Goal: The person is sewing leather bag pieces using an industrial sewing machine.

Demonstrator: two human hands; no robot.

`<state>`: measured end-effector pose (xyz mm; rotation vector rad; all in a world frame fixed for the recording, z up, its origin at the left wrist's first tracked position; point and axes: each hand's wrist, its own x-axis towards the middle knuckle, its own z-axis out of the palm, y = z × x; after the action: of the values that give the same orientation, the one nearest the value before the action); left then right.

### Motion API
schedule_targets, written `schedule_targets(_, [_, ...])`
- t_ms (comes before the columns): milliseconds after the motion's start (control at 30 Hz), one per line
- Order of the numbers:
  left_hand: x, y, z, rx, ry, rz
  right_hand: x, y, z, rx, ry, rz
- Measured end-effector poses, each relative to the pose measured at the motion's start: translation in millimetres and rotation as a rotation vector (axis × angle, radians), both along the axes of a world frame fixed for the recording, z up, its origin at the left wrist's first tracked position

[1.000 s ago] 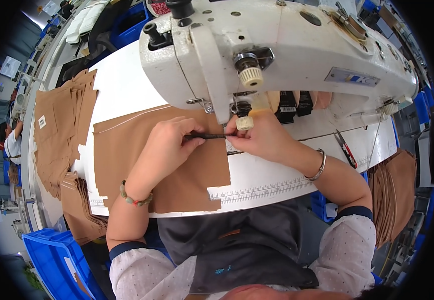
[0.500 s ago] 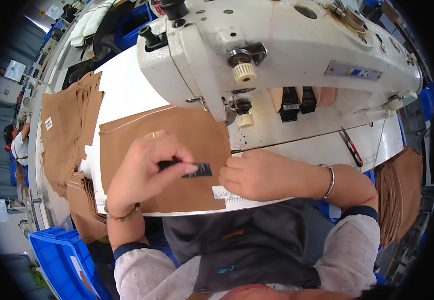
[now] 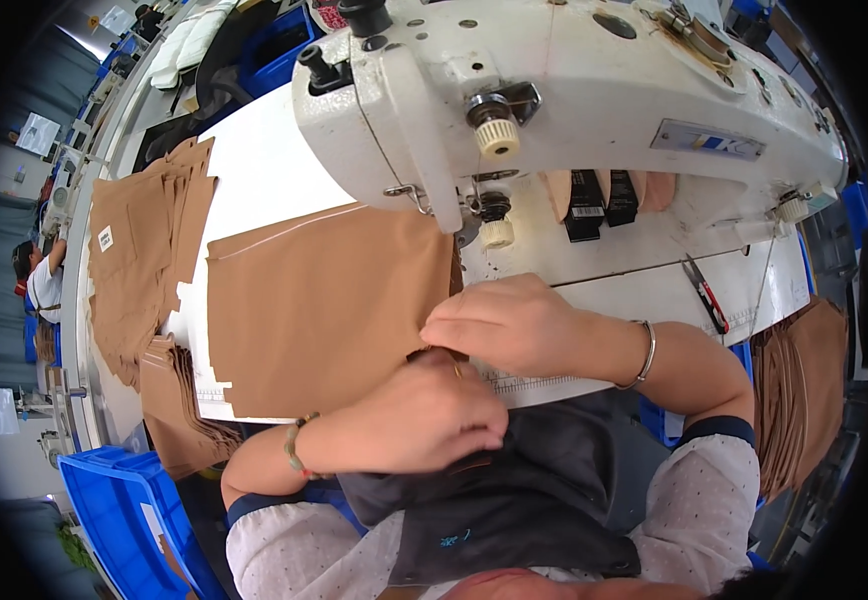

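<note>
A brown fabric panel (image 3: 324, 300) lies on the white table, its upper right corner by the sewing machine's (image 3: 574, 90) needle area. My right hand (image 3: 509, 325) is closed at the panel's right edge, fingertips pressed together on the fabric. Just below, my left hand (image 3: 414, 415) has its fingers curled in, knuckles up, against the right fingertips. A dark sliver of the black label (image 3: 416, 354) shows between the two hands; the rest of it is covered by my fingers.
Black labels (image 3: 584, 205) lie under the machine arm. Red-and-black thread snips (image 3: 706, 295) rest at the right. Brown fabric pieces (image 3: 144, 230) are spread at the left, with a folded stack (image 3: 799, 400) at the right. A blue bin (image 3: 119, 510) stands lower left.
My left hand has moved down and right with the black label, to the panel's right edge. My right hand has shifted slightly up, its fingers now meeting the left hand.
</note>
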<state>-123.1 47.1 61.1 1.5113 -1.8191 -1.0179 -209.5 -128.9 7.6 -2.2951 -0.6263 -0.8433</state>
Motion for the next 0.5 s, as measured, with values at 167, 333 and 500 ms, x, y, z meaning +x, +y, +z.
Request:
schedule_targets(167, [53, -27, -8, 0.144, -0.098, 0.489, 4, -14, 15, -0.03, -0.155, -0.226])
schedule_targets(333, [96, -49, -22, 0.129, -0.197, 0.592, -8, -26, 5, -0.312, -0.01, -0.192])
schedule_targets(500, [95, -60, -16, 0.246, -0.239, 0.557, -27, 1, -8, -0.541, 0.139, -0.059])
